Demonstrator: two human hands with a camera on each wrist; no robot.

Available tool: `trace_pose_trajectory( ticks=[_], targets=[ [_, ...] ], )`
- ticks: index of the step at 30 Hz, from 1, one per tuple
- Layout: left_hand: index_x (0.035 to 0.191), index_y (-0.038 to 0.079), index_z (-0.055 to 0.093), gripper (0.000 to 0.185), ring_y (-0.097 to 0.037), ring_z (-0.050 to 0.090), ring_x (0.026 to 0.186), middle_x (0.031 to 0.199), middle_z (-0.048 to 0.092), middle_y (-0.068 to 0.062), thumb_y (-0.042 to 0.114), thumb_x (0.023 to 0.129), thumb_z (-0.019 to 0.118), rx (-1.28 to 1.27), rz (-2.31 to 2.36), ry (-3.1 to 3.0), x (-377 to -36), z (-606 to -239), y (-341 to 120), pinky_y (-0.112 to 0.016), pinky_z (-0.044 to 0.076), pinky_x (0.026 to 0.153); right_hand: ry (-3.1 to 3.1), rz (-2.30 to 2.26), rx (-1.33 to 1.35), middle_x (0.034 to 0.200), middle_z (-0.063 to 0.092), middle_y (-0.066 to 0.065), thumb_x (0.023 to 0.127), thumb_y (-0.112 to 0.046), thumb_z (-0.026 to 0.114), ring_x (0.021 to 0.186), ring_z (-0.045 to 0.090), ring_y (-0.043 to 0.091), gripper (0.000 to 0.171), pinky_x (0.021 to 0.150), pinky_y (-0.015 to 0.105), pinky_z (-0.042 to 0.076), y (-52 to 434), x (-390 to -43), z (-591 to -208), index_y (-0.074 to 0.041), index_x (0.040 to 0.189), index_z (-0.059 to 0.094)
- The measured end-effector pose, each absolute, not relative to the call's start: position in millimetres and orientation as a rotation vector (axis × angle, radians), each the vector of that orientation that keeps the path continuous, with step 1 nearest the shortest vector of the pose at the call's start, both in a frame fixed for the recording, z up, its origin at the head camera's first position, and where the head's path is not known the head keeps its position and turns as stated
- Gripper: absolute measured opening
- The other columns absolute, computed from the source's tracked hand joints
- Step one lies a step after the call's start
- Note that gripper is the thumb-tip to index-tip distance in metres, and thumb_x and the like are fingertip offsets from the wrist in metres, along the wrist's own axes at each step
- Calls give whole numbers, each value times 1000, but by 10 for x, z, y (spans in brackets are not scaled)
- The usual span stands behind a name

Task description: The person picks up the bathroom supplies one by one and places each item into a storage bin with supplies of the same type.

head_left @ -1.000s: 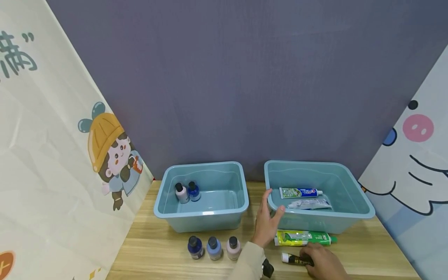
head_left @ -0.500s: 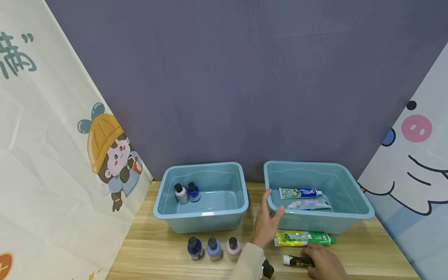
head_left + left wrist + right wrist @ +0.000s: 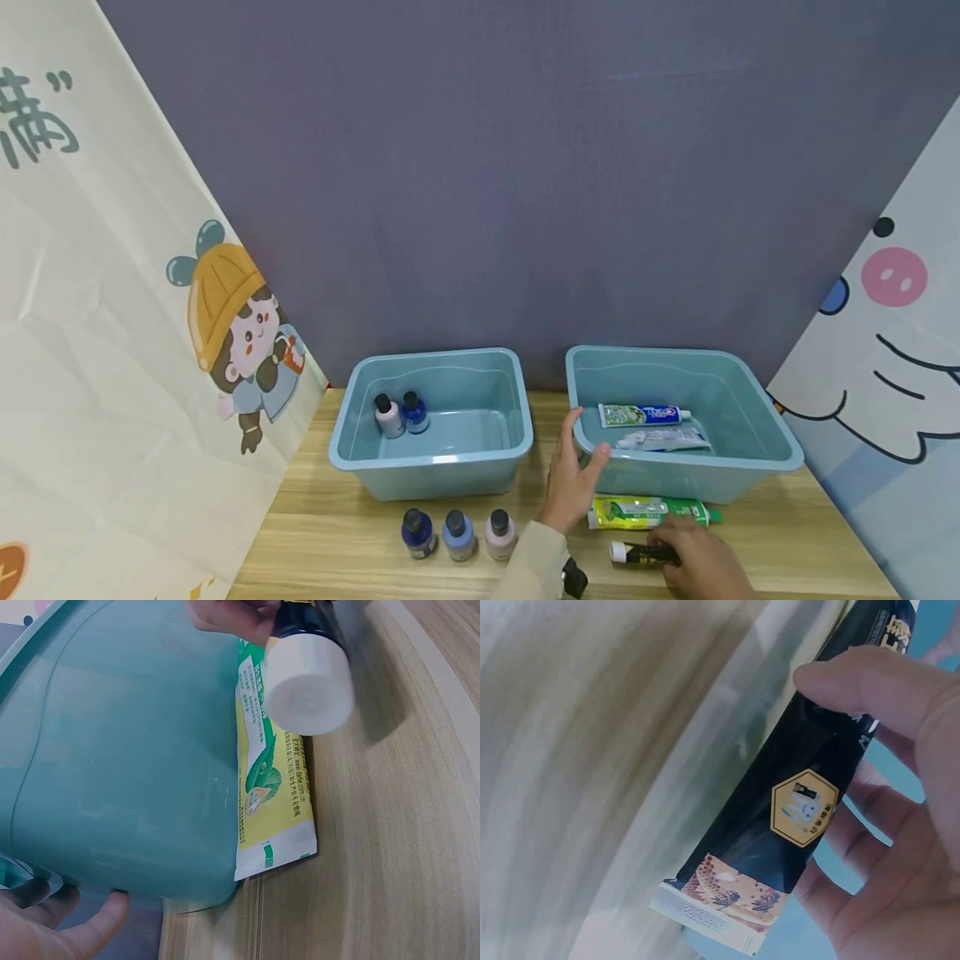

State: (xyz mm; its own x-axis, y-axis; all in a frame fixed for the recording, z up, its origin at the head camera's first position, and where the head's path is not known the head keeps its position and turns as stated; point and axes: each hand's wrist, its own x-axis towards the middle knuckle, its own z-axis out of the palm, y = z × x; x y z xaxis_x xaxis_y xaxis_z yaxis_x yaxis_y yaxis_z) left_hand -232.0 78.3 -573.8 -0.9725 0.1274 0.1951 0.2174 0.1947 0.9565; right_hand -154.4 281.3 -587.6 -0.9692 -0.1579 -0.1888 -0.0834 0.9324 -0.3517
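Note:
My right hand [image 3: 701,560] pinches a black toothpaste tube [image 3: 643,554] with a white cap, thumb across its dark body in the right wrist view. A honeycomb picture and gold hexagon show on this tube. In the left wrist view its white cap [image 3: 309,686] points at the camera, above the wood. My left hand [image 3: 573,479] touches the front left corner of the right blue bin [image 3: 667,477], fingers spread along the rim. Inside that bin lie a blue-green toothpaste tube [image 3: 641,415] and a white one [image 3: 667,438]. A yellow-green tube [image 3: 637,512] lies in front of it.
A second blue bin [image 3: 442,479] stands to the left, holding a pink bottle [image 3: 389,417] and a blue bottle [image 3: 415,413]. Three black-capped bottles, dark blue [image 3: 418,533], light blue [image 3: 458,535] and pink [image 3: 500,535], stand before it. A grey wall [image 3: 480,192] rises behind.
My right hand and the black toothpaste tube have shifted a little to the right. My left hand stays on the bin's corner.

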Motion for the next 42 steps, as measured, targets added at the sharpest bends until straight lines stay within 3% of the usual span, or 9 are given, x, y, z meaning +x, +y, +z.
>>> trace_pose_trajectory(
  ticks=[13,20,30,37,42],
  targets=[
    [154,54,21,62,-25,43,146,165,35,5,58,101,53,-344,-1914,-2376,-2314,-5711,779,-58,40,112,2998,-429,-244,93,61,-14,69,-13,88,93,57,11,32,86,45,57,2900,-1545,-5730,-30,93,75],
    [154,56,20,62,-24,42,146,165,34,7,52,102,55,-331,-1928,-2375,-2303,-5709,775,-58,39,113,3094,-360,-323,90,56,-17,69,-14,88,86,51,7,33,76,35,55,2950,-1512,-5640,-29,95,76],
    [153,57,21,62,-23,43,146,165,35,7,59,101,54,-333,-1943,-2374,-2302,-5707,775,-57,39,113,3122,-392,-365,94,61,-12,69,-13,90,92,56,12,36,76,38,57,2991,-1506,-5480,-24,101,77],
    [153,56,21,62,-23,41,147,165,34,7,48,103,56,-347,-1965,-2357,-2305,-5708,777,-58,38,114,3150,-393,-367,94,60,-11,69,-13,89,89,54,11,35,75,38,56,2999,-1505,-5391,-23,101,78],
    [153,57,21,62,-21,41,146,164,35,8,53,102,55,-343,-1961,-2361,-2306,-5712,772,-56,38,114,3178,-396,-362,93,60,-11,69,-11,89,90,54,13,34,73,39,56,2996,-1501,-5349,-23,99,78]
  ],
)
